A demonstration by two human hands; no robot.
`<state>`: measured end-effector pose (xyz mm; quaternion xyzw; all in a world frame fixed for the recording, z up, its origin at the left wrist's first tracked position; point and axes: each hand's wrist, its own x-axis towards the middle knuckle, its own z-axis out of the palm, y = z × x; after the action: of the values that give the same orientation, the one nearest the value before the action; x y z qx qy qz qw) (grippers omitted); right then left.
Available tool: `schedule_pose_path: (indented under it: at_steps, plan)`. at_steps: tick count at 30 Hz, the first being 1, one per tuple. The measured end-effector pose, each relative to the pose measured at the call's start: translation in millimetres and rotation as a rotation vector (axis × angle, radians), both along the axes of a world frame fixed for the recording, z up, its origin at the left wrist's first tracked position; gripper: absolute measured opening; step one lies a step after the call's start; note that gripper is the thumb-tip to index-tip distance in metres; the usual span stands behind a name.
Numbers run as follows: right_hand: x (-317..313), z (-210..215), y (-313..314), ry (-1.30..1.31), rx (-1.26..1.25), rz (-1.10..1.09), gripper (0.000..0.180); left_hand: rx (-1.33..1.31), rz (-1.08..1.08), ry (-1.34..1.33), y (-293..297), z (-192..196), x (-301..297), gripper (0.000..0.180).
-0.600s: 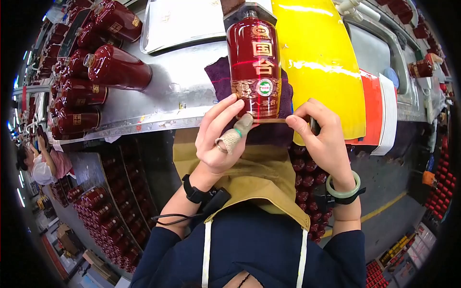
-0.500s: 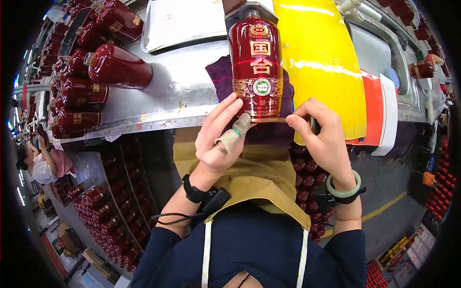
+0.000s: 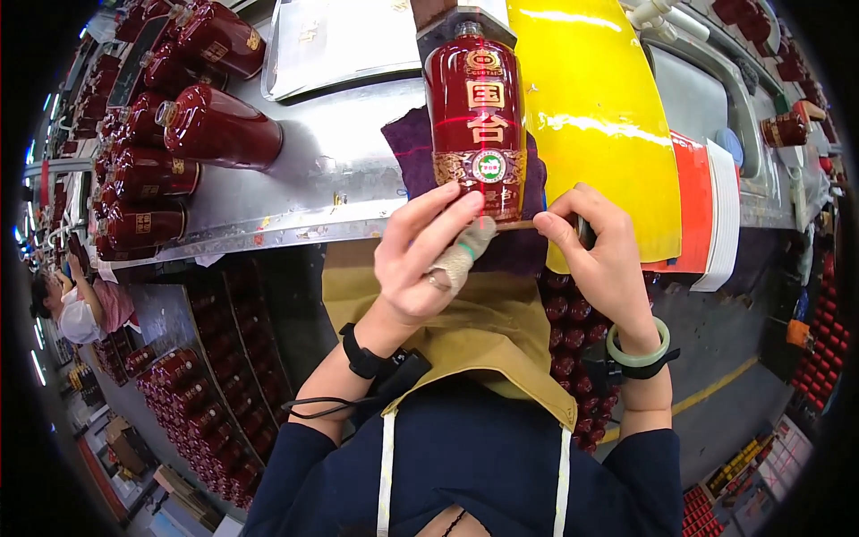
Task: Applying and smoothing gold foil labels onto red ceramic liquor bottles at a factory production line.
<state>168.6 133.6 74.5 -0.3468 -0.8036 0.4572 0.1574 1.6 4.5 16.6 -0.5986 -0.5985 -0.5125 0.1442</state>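
Note:
A dark red glass bottle [image 3: 474,98] with gold lettering and a round green-and-white emblem lies on its back on a dark purple cloth [image 3: 407,148], its neck away from me, with thin red light lines crossing it. My left hand [image 3: 425,255] grips its lower end: the fingers press on the front, and the covered thumb sits against the base edge. Beside the base's right corner, my right hand [image 3: 595,246] pinches thumb and forefinger. A thin tan strip [image 3: 516,226] runs along the base to that thumb; what else the pinch holds is hidden.
More red bottles [image 3: 222,125] stand on the metal bench at left. A pale tray [image 3: 344,45] lies at the back, a yellow sheet [image 3: 599,134] right of the bottle. Orange and white sheets [image 3: 707,206] and a sink [image 3: 702,103] are farther right. A person [image 3: 89,304] is far left.
My left hand has moved right, its fingers and covered thumb sliding across the lower end of the bottle. The emblem has shifted slightly right and down. My right hand is nearly still.

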Motion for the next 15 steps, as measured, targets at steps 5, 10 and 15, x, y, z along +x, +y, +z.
schedule_pose_path:
  at_steps: [5, 10, 15]
  plan:
    - [-4, 5, -5, 0.006, 0.004, 0.009, 0.022, 0.013, 0.085, -0.039, -7, -12, -4, 0.038]
    - [-1, 2, -3, 0.025, 0.008, 0.012, 0.022, 0.012, 0.07, 0.021, -8, -16, -6, 0.042]
    - [-1, -1, -1, 0.042, 0.027, 0.0, 0.023, -0.084, 0.102, 0.005, -13, -7, -3, 0.022]
